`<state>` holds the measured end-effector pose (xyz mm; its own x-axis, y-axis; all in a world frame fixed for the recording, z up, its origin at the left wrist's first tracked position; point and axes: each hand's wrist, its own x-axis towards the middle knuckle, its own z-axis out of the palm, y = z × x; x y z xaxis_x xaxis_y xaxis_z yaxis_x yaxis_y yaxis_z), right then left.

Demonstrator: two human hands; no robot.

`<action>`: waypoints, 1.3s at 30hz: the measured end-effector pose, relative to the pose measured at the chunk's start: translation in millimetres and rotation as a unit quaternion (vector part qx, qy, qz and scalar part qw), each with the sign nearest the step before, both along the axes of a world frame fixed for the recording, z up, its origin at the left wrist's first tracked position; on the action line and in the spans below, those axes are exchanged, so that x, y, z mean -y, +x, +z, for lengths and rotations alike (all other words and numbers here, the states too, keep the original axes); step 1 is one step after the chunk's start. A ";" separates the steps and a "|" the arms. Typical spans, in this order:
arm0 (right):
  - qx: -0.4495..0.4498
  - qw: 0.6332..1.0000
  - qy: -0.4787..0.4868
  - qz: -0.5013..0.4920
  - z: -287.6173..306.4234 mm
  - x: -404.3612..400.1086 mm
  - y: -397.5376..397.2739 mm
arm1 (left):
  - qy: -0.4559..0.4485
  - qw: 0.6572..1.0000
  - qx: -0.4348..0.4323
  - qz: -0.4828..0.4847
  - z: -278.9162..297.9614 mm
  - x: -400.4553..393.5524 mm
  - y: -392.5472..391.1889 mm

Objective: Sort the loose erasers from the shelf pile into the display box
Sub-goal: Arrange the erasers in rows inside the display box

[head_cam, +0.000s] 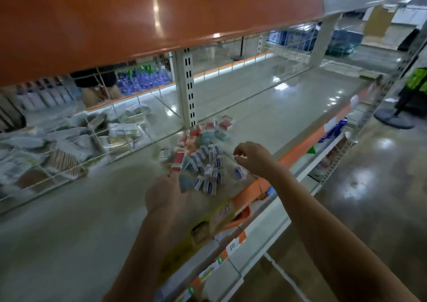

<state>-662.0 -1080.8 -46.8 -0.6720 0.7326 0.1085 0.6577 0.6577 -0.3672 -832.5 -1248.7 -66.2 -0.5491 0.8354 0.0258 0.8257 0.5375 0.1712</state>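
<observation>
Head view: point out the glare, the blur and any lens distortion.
Head view: ceiling lights glare off the orange upper shelf and the polished floor; motion blur smears the left hand and the eraser pile, so whether it grips anything is unclear; the right hand is sharper; wide-angle bending curves the shelf edges.
</observation>
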 end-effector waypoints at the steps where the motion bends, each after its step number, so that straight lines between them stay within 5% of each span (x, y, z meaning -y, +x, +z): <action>1: -0.002 1.000 0.002 -0.001 -1.7 -10.1 -6.8 | -0.004 1.000 -0.001 0.001 -0.1 -3.2 -0.2; 11: -0.047 0.996 0.020 -0.069 -21.4 -106.8 -67.7 | 0.016 0.997 -0.003 0.074 -3.6 -15.6 10.6; 29: -0.049 0.997 -0.047 0.019 -36.1 -172.3 -83.8 | 0.057 0.949 0.056 0.304 -3.2 -28.2 51.6; 39: -0.195 0.972 -0.106 0.081 -28.6 -176.1 -52.8 | 0.159 0.930 0.059 0.327 -3.0 -19.5 66.9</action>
